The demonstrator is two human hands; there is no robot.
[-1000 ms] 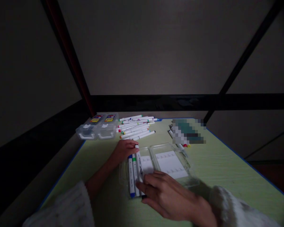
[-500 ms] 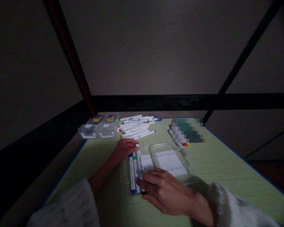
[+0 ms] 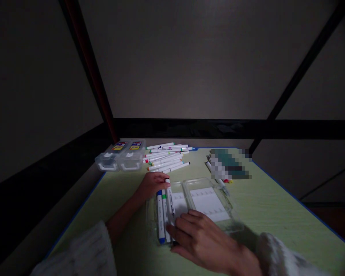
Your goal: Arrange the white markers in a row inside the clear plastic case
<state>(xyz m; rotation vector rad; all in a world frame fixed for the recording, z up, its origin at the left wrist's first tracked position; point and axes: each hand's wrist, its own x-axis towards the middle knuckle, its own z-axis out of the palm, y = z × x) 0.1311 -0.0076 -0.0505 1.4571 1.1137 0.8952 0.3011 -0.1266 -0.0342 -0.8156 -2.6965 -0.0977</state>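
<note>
Two hands working at an open clear case [image 3: 236, 226] on a pale green table [image 3: 281, 222]. The left hand [image 3: 154, 184] is nearly closed, thumb and fingers pinching the far, black-capped end of a white marker [image 3: 170, 197]. The right hand [image 3: 199, 235] is half curled over the marker's near end; whether it grips cannot be told, the fingertips being partly hidden. The marker lies over the case's left half, beside a green-capped marker [image 3: 165, 214] and, outermost, a blue-capped marker [image 3: 160, 216]; whether it is fully seated cannot be seen. The right half, bearing a white card [image 3: 209, 203], is spread flat, its rim well inside the table's blue right edge [image 3: 299, 200], with a broad stretch of tabletop between. Leftward, the forearm occupies the space toward the left edge. Beyond, loose markers [image 3: 166, 159] reach toward the far edge, just beside two latched boxes [image 3: 131, 161].
</note>
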